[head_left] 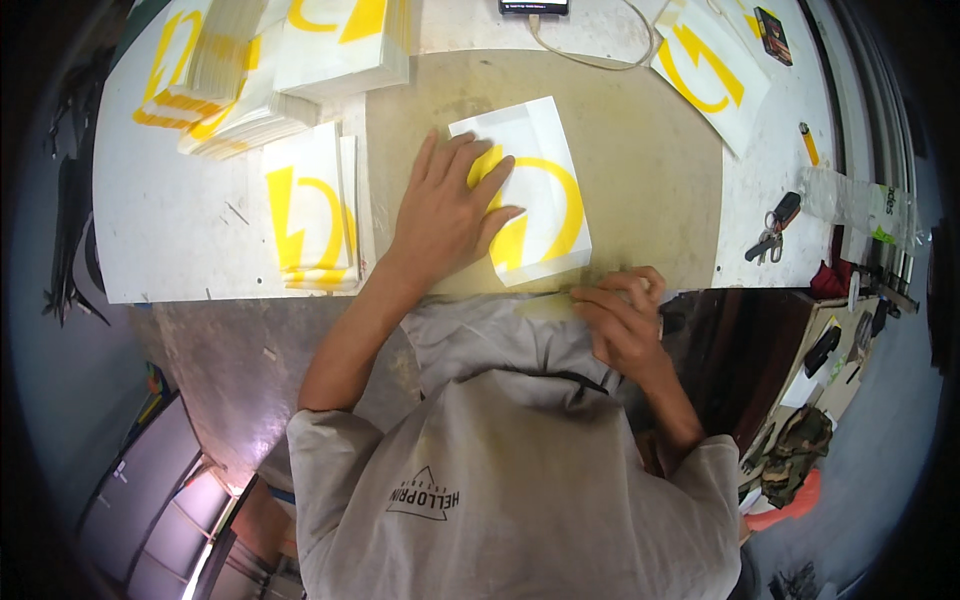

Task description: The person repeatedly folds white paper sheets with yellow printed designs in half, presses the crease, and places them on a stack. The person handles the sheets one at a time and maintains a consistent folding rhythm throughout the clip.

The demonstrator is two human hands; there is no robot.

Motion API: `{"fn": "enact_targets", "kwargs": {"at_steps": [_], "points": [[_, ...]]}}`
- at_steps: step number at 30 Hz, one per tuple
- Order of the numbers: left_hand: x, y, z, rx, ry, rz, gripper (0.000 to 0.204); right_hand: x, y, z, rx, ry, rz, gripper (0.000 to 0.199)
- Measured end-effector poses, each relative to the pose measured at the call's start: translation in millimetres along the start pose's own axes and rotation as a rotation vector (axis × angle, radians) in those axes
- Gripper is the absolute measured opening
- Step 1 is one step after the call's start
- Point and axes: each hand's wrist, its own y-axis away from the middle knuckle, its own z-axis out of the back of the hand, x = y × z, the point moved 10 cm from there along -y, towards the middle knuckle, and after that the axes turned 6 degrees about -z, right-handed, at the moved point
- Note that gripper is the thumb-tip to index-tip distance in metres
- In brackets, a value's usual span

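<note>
On the tan mat [645, 140] at the middle of the white table [150, 255], a white paper piece [548, 195] with bold yellow print lies slightly tilted, its lower edge near the table's front edge. The left hand [445, 215] rests on the left part of this piece, palm down with fingers spread, gripping nothing. The right hand [622, 312] is at the front edge of the table, just beyond the piece's lower right corner, with its fingers bent; whether it pinches anything I cannot tell. Left of the mat sits a low stack [308, 215] of similar printed pieces, and behind it taller stacks [345, 60] fill the upper left of the table. At the upper right, another printed sheet [715, 75] partly overlaps the mat. A phone [534, 7] with a pale cable [600, 66] is at the far edge, while a yellow lighter [809, 146], keys [773, 230] and a clear plastic bag [850, 200] lie along the right side
</note>
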Motion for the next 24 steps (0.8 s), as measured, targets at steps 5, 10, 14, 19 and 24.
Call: {"fn": "enact_targets", "kwargs": {"at_steps": [5,10,14,19,24], "points": [[-14.6,1.9,-7.6,0.007,0.163,-0.095,0.059,0.5,-1.1,-15.2,-0.08,0.113,-0.007,0.03],[-24.5,6.8,-10.7,0.084,0.158,-0.132,0.057,14.1,26.1,-19.8,-0.09,0.1,0.024,0.028],[-29.7,8.6,-12.8,0.143,0.149,-0.151,0.056,22.5,34.1,-23.4,-0.078,0.094,0.044,0.031],[-30.8,10.7,-14.3,0.146,0.142,-0.138,0.054,13.0,13.7,-10.9,-0.113,0.081,0.0,0.034],[-28.6,8.5,-14.9,0.158,0.116,-0.128,0.056,-6.0,-21.9,-11.5,-0.074,-0.012,-0.061,0.037]]}}
